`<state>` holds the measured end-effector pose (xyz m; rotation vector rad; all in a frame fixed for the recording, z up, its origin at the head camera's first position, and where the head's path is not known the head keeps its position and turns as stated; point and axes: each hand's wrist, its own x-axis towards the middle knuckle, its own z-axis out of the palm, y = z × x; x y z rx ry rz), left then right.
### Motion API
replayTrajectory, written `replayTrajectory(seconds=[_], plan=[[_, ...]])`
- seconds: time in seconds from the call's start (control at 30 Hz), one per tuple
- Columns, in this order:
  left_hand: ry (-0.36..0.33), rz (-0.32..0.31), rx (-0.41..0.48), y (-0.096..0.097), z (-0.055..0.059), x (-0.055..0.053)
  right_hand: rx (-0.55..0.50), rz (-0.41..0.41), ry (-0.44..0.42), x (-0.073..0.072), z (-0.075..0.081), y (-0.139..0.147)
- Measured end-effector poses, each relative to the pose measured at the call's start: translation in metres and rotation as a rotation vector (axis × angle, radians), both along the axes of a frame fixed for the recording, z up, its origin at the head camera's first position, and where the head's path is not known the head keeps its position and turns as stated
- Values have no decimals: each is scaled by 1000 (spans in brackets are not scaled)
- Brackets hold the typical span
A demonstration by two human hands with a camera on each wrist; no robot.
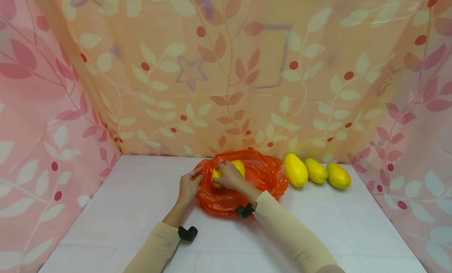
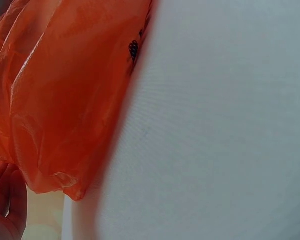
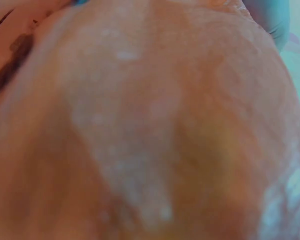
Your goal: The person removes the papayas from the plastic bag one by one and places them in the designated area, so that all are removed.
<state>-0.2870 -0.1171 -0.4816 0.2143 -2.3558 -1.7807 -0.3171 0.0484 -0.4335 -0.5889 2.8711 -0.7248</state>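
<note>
In the head view an orange-red plastic bag (image 1: 263, 171) lies crumpled on the table with its mouth spread. My left hand (image 1: 188, 186) pinches the bag's left edge between thumb and fingers; the left wrist view shows part of this hand (image 2: 7, 200) beside the hanging plastic (image 2: 65, 100). Inside the bag's opening, my right hand (image 1: 229, 177) grips a yellow mango (image 1: 217, 178) from above. Yellow also shows on the hand's other side, and I cannot tell whether that is a second mango. Blurred translucent plastic (image 3: 140, 100) fills most of the right wrist view.
Three yellow-green mangoes stand in a row right of the bag: a larger one (image 1: 296, 170), a middle one (image 1: 316, 171) and an outer one (image 1: 338, 175). The white-covered table (image 1: 141, 194) meets a leaf-patterned cloth (image 1: 226, 69) at the back and sides.
</note>
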Motion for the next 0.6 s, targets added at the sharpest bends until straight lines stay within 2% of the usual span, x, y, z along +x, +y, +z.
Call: replayTrajectory(seconds=[0.17,0.6], plan=[[19,7,-15,1,1,1,15,-7,25,1,-1,0],[15,-3,21,1,0,2,24,1,-26,10,-4,2]])
